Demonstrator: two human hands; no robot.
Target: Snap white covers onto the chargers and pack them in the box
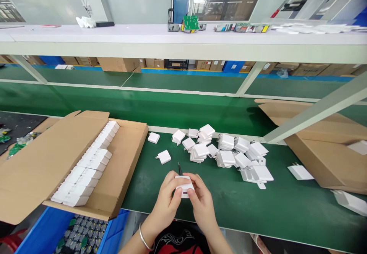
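1. Head view is looking down at both hands meeting at the near edge of the green mat (229, 208), forearms rising from the bottom of the frame and angling in toward each other.
2. The left hand (168, 196) is curling its fingers around the left side of a white charger (184, 185), thumb lying across the top; a silver bangle (144, 238) is sitting on that wrist.
3. The right hand (202, 200) is closing on the charger's right side, fingers bent, thumb pressing near the front edge.
4. So both hands are wrapped tight on that one charger, holding it just above the mat, close to the body.
5. A thin dark tool (179, 168) is sticking up just behind the fingers; which hand is gripping it, I cannot tell.
6. Beyond the hands, a loose pile of chargers (229, 154) is lying on the mat.
7. To the left, an open cardboard box (126, 162) is holding chargers in a neat row (88, 166).
8. A second carton (323, 147) is resting at the right.
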